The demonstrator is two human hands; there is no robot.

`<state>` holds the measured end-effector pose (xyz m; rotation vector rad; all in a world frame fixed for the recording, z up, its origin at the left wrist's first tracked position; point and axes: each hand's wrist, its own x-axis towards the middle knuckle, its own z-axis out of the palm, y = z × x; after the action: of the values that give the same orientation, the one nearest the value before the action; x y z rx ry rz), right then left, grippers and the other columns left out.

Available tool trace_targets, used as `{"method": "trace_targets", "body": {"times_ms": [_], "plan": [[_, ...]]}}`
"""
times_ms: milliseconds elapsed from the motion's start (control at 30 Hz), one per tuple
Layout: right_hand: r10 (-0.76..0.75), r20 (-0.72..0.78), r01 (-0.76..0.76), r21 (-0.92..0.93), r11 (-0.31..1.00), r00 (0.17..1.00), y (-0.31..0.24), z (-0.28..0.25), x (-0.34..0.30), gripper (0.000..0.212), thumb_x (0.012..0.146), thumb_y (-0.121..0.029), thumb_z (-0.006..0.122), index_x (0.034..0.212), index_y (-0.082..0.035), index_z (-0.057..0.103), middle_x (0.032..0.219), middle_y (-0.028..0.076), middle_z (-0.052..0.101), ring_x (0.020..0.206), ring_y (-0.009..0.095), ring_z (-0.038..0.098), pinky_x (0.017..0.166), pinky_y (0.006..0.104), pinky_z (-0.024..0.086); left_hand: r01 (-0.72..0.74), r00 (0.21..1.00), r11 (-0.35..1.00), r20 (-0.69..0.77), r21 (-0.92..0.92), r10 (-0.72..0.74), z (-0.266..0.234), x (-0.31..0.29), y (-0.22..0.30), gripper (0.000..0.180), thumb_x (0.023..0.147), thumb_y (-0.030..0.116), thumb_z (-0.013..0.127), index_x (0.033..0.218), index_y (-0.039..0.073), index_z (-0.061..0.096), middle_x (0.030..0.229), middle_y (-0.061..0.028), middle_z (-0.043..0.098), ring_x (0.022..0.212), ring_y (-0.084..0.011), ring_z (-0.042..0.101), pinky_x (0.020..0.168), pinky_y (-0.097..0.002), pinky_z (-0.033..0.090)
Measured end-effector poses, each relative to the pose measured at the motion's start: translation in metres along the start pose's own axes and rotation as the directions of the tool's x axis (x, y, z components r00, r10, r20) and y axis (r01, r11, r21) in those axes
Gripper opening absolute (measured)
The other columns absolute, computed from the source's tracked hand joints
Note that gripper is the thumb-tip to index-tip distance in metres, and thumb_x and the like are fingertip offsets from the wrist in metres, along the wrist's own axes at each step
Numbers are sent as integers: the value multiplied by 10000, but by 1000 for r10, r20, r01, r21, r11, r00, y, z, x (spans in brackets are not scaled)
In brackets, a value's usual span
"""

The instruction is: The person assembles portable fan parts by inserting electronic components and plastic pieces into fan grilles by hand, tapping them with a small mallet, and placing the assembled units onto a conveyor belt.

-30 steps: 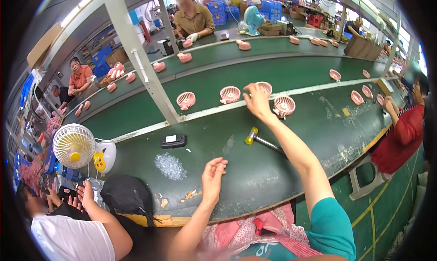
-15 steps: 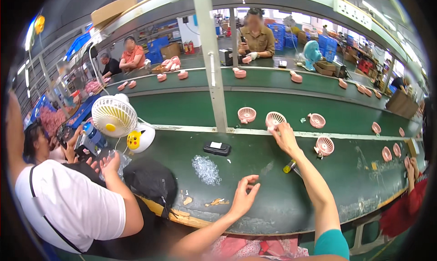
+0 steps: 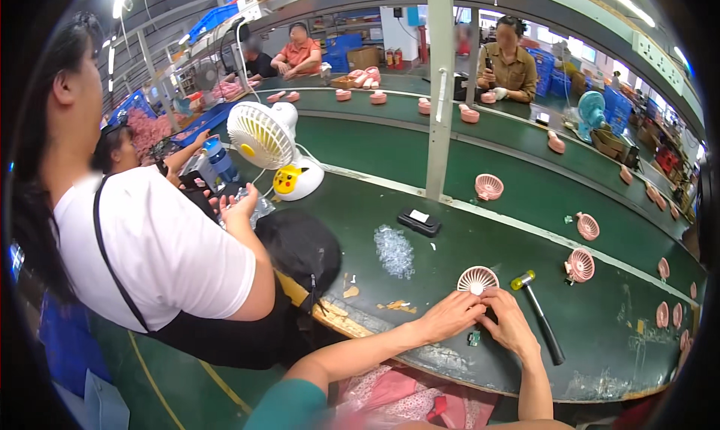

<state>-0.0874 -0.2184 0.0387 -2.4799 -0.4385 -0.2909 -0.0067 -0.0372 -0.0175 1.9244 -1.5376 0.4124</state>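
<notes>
Head: curled fingers on pink grille

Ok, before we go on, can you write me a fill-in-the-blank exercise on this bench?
1. The fan cover at the left hand and right hand is coloured ____.
2. The hammer lies to the ____ of both hands.
3. The small circuit board near the hands is coloured ____.

Missing words: pink; right; green.

Wears a short teal sleeve at near left and pink cloth with a speckled print and red patch; has a bare left hand and bare right hand.
</notes>
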Motion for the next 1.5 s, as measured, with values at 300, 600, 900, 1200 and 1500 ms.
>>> {"method": "trace_targets", "body": {"times_ms": [300,600,900,1200,1500], "plan": [[213,-193,-178,185,967,958,-3,24,-15,707,763,-143,806,1358,-12,446,1360,204,485,1285,385,470,1089,443,387,10,1000,993,-11,118,-9,1,0,-2,261,806,133,626,1062,84,611,1012,-75,590,974,-252,588,863,-390,462],[309,-172,-230,367,901,935,5,25,1,175,947,-116,618,1046,20,664,977,183,696,939,341,680,831,391,528,98,978,988,-194,122,-73,-21,18,0,144,818,51,715,949,62,654,809,-84,609,740,-281,594,665,-417,472],[154,-270,-88,239,967,951,-9,29,-11,123,894,-82,655,965,18,641,879,177,661,825,358,652,712,418,513,185,966,974,-204,133,-156,-14,17,9,228,767,3,739,966,59,643,868,-60,611,791,-252,573,727,-388,423],[403,-49,-256,700,666,914,2,17,-12,248,954,-183,663,1112,8,675,915,55,698,871,98,620,811,283,489,149,952,975,-242,-166,-186,-20,10,6,198,763,-46,756,913,46,665,829,-77,623,759,-224,581,671,-327,449],[313,-101,-98,822,562,944,-6,3,-14,148,918,-110,705,1021,-5,714,947,43,713,882,76,617,806,265,504,363,876,660,-1,-658,-483,-35,19,23,140,837,2,765,939,19,670,887,-49,670,773,-102,595,679,-233,487]]}}
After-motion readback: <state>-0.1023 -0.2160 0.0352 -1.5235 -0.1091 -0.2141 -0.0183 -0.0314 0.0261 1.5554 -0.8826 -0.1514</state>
